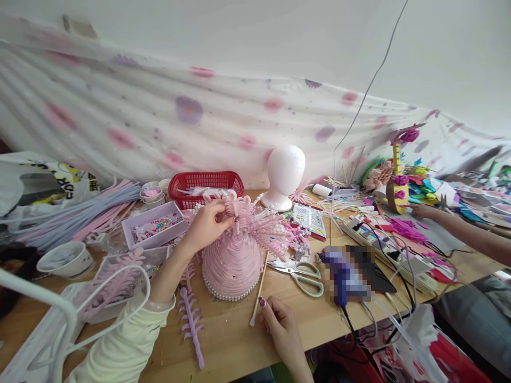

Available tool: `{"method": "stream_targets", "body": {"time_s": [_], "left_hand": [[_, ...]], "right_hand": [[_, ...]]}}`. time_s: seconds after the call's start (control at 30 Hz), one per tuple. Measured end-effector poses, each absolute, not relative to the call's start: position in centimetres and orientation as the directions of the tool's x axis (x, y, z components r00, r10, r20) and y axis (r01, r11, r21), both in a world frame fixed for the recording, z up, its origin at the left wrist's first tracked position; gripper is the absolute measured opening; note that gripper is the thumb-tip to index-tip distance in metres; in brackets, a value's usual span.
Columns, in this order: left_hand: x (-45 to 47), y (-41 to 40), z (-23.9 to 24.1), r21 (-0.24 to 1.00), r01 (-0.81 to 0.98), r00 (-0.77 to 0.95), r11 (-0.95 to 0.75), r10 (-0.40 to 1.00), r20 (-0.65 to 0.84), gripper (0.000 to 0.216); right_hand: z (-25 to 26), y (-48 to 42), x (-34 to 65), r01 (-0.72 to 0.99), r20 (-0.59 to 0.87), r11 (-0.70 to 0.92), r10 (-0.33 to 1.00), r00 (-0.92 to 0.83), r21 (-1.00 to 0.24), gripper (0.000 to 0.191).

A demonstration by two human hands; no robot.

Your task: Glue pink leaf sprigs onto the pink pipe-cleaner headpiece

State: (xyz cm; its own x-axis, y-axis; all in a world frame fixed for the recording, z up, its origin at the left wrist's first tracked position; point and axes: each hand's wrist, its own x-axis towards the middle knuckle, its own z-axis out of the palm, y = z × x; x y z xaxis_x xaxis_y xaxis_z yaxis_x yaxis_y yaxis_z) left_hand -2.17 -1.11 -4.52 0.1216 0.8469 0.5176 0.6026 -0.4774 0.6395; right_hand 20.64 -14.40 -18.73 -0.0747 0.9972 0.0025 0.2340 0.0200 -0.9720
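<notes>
A dome-shaped pink headdress of coiled fuzzy chenille stems stands upright on the table, with a pearl string round its lower rim. At its top my left hand reaches in from the left, thumb and fingers pinched on a pink chenille piece. Beaded pink sprays fan out to the right. My right hand is in front of the headdress, fingers curled in; what they hold, if anything, is hidden. Beside its thumb lies a thin wooden stick. A lilac chenille sprig lies to the left.
Scissors, a pixelated purple tool and a power strip lie to the right. Behind are a white foam head and a red basket. Bead trays stand left. A co-worker's arm reaches in from the right.
</notes>
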Motion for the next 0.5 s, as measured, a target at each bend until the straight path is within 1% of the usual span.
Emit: {"method": "stream_targets", "body": {"time_s": [0.1, 0.2, 0.27, 0.4, 0.5], "left_hand": [[-2.0, -1.1, -4.5, 0.614, 0.633, 0.118, -0.472, 0.842, 0.526, 0.019], [-1.8, -1.0, -4.8, 0.607, 0.647, 0.087, -0.462, 0.835, 0.544, 0.023], [-1.7, -0.8, -5.0, 0.64, 0.595, 0.078, -0.487, 0.827, 0.557, 0.023], [-2.0, -0.3, -5.2, 0.722, 0.483, 0.031, -0.496, 0.833, 0.552, 0.016], [-2.3, 0.0, -5.2, 0.749, 0.45, 0.025, -0.486, 0.845, 0.534, 0.02]], "right_hand": [[-18.8, -14.4, 20.6, 0.221, -0.007, 0.01, 0.997, -0.077, -0.975, 0.061], [-18.5, -14.4, 20.5, 0.209, -0.007, 0.007, 0.998, -0.064, -0.978, 0.061], [-18.3, -14.4, 20.5, 0.206, -0.007, 0.004, 0.998, -0.055, -0.979, 0.062], [-18.1, -14.3, 20.4, 0.204, -0.032, -0.02, 0.998, -0.055, -0.979, 0.064], [-18.3, -14.2, 20.4, 0.209, -0.033, -0.02, 0.998, -0.057, -0.978, 0.064]]}}
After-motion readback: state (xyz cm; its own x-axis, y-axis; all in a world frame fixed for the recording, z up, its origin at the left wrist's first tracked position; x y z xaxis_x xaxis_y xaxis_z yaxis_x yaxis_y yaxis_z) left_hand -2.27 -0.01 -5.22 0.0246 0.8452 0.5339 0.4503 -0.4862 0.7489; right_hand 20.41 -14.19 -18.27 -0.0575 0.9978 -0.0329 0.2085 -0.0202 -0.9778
